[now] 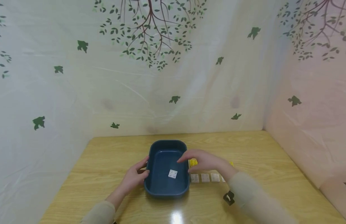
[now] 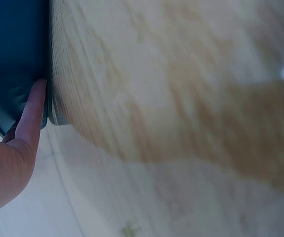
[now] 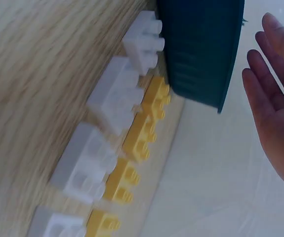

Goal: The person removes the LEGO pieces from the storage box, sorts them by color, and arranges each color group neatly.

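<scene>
A dark blue bin [image 1: 167, 192] stands on the wooden table, with one white 2x2 toy brick [image 1: 173, 174] lying studs up on its floor. Against the bin's left outer wall rests my left hand [image 1: 134, 177], fingers and thumb spread apart. In the left wrist view, a nearly straight finger [image 2: 33, 106] lies along that wall. My right hand [image 1: 202, 160] hovers at the right rim, its index finger reaching over the inside. Its fingers [image 3: 260, 94] are loosely extended and hold nothing in the right wrist view.
Right of the bin runs a row of white bricks [image 1: 205, 178], with a row of yellow bricks [image 1: 193, 162] behind it, partly hidden by my right arm. The right wrist view shows several white bricks [image 3: 85, 163] beside yellow ones [image 3: 121, 181]. A leaf-printed curtain [image 1: 150, 102] stands behind the table.
</scene>
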{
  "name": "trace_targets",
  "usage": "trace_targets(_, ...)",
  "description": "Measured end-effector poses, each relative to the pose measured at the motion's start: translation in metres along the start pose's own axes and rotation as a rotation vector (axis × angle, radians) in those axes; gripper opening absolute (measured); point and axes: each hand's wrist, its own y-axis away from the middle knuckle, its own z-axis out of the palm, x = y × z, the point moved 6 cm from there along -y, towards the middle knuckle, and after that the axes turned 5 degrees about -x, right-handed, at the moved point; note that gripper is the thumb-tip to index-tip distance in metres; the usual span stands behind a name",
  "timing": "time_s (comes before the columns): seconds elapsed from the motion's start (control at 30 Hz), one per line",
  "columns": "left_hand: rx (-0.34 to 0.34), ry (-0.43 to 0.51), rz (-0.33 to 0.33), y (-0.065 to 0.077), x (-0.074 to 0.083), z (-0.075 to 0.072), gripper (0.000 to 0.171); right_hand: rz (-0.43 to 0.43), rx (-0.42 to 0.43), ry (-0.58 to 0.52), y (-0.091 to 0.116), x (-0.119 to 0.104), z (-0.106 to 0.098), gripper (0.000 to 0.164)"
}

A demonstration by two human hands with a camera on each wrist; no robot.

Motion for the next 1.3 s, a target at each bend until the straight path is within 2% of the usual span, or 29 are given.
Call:
trace_targets(0.1, -0.003, 0.012, 0.003, -0.001, -0.001, 0.001, 0.062, -0.074, -0.054, 0.052, -0.017, -0.004, 0.005, 0.047)
trace_targets(0.27, -0.006, 0.01, 0.015, -0.002, 0.0, 0.0, 0.061, -0.111, -0.113, 0.11, -0.039, -0.005, 0.013, 0.047)
trace_targets(0.47, -0.013, -0.005, 0.008, -0.001, 0.001, 0.0, 0.061, -0.086, -0.198, 0.143, -0.054, -0.004, 0.022, 0.048)
trace_targets(0.7, -0.012, -0.005, 0.002, -0.001, -0.002, 0.0, 0.061, -0.059, -0.273, 0.146, -0.063, -0.004, 0.03, 0.047)
trace_targets(0.87, -0.013, -0.013, -0.002, -0.001, -0.003, 0.0, 0.061, -0.087, -0.308, 0.173, -0.069, -0.004, 0.038, 0.045)
trace_targets(1.1, -0.014, -0.019, -0.011, -0.002, -0.003, 0.001, 0.061, -0.009, -0.358, 0.217, -0.076, -0.002, 0.048, 0.044)
trace_targets(1.3, -0.004, -0.006, -0.019, -0.001, -0.003, 0.001, 0.061, 0.017, -0.364, 0.19, -0.081, -0.005, 0.053, 0.043)
